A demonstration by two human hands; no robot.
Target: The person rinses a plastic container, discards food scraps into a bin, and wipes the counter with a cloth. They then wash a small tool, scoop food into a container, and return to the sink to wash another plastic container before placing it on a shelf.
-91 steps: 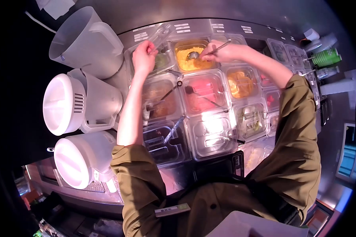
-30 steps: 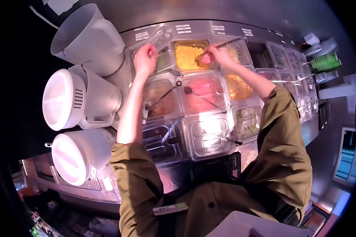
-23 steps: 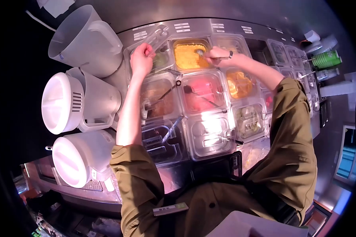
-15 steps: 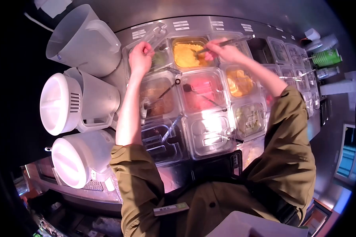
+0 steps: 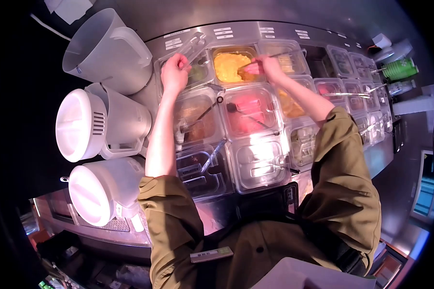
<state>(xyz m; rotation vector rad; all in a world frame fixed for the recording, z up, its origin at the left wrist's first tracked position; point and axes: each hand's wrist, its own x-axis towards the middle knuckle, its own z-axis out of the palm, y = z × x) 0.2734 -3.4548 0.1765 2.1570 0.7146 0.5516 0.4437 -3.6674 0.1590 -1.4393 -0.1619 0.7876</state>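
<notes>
From my distant seat I am watching the left hand [image 5: 174, 73] pinching, with its fingertips nearly together, a tilted clear plastic lid [image 5: 194, 46] above a clear square tub of green contents [image 5: 206, 79] near the far left corner of the steel counter [image 5: 246, 37]. The right hand [image 5: 266, 67] is curling its fingers around a thin, long-handled dark utensil [image 5: 290, 51], whose blurred end is reaching into soft yellow food [image 5: 228, 65] in an uncovered square tub by the counter's far edge, while frosted plastic jugs [image 5: 108, 53] are lining the left edge.
</notes>
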